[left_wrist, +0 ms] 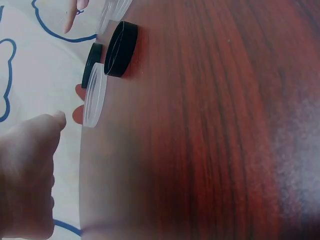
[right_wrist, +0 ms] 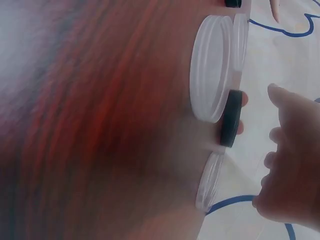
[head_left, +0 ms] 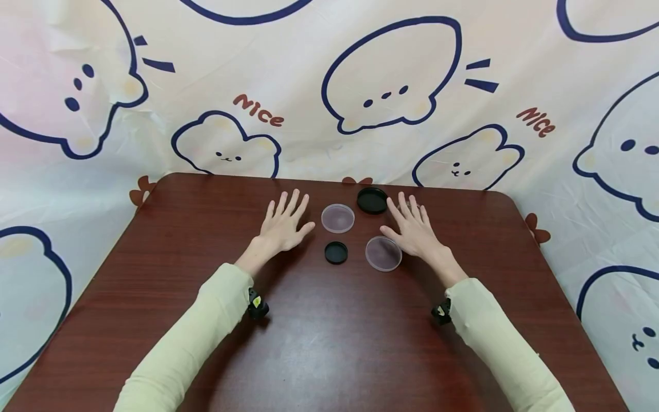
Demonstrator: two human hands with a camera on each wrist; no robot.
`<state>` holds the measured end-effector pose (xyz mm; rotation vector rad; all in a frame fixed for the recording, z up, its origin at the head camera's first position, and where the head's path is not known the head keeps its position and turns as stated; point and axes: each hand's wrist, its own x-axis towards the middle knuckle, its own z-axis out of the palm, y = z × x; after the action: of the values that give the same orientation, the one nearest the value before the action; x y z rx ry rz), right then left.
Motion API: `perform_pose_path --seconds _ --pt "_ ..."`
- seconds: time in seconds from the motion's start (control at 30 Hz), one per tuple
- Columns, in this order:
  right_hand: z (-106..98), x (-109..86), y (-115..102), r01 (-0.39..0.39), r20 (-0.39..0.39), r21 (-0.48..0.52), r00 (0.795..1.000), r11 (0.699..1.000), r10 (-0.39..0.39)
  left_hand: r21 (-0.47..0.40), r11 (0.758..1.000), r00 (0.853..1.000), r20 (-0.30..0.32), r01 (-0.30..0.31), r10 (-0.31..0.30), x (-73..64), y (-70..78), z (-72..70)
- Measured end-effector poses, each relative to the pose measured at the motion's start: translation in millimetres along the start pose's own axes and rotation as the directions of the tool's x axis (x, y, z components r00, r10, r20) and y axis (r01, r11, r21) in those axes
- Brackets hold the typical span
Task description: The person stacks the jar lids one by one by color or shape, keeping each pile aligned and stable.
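My left hand (head_left: 284,224) is spread with straight fingers, left of a clear round lid (head_left: 337,218), and holds nothing. My right hand (head_left: 413,230) is likewise spread and empty, its thumb over the edge of another clear lid (head_left: 383,253) in the head view. Its index fingertip appears right at the rim of a large black lid (head_left: 372,200). A third clear lid (right_wrist: 210,182) is mostly hidden behind the right fingers in the head view. Between the hands, nearer to me, lies a small black lid (head_left: 336,252). In the wrist views both hands appear raised above the tabletop.
The dark brown wooden table (head_left: 319,343) has rounded far corners. A pale cloth (head_left: 304,68) printed with blue cartoon outlines hangs behind it and along both sides. Each wrist wears a small black camera, such as the left one (head_left: 257,304).
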<state>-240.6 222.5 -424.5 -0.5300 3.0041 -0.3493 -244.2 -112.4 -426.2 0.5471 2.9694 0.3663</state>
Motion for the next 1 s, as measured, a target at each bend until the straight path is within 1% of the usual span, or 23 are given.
perform_pose_path --seconds 0.17,0.3,0.4,0.5,0.6,0.7,0.8,0.9,1.0 --pt "0.9 -13.2 11.1 -0.025 0.019 0.002 1.0 1.0 0.025 0.008 1.0 0.999 0.04 0.021 -0.022 -3.2 -2.4 0.1" --pt "1.8 -32.8 16.0 -0.069 0.039 -0.007 0.997 0.998 0.07 0.016 0.999 0.997 0.06 0.037 -0.038 -6.4 -2.0 -0.9" --pt "4.2 -48.3 18.0 -0.088 0.048 -0.004 0.995 0.996 0.088 0.022 0.999 0.998 0.061 0.034 -0.035 -8.1 -1.8 -0.7" --pt "8.8 -60.9 21.1 -0.079 0.064 0.009 0.995 0.997 0.079 0.044 0.998 0.998 0.05 0.033 -0.035 -8.7 -2.8 -0.2" --pt "14.0 -71.0 25.3 -0.048 0.083 0.037 0.996 0.998 0.044 0.055 0.998 0.999 0.038 0.026 -0.028 -7.1 -3.9 1.3" --pt "18.0 -78.9 28.2 -0.015 0.094 0.063 0.996 0.998 0.009 0.021 1.0 0.999 0.037 -0.019 0.018 -3.9 -4.7 3.6" --pt "20.7 -84.8 28.2 0.018 0.101 0.095 0.994 0.995 -0.027 -0.036 0.995 0.995 0.042 -0.094 0.096 1.3 -4.9 7.4" --pt "23.2 -88.7 27.0 0.038 0.102 0.116 0.994 0.993 -0.05 -0.109 0.981 0.985 0.045 -0.161 0.167 7.0 -2.7 9.8" --pt "26.4 -91.8 26.3 0.052 0.093 0.133 0.994 0.99 -0.065 -0.175 0.964 0.975 0.054 -0.202 0.214 12.0 0.8 10.4"
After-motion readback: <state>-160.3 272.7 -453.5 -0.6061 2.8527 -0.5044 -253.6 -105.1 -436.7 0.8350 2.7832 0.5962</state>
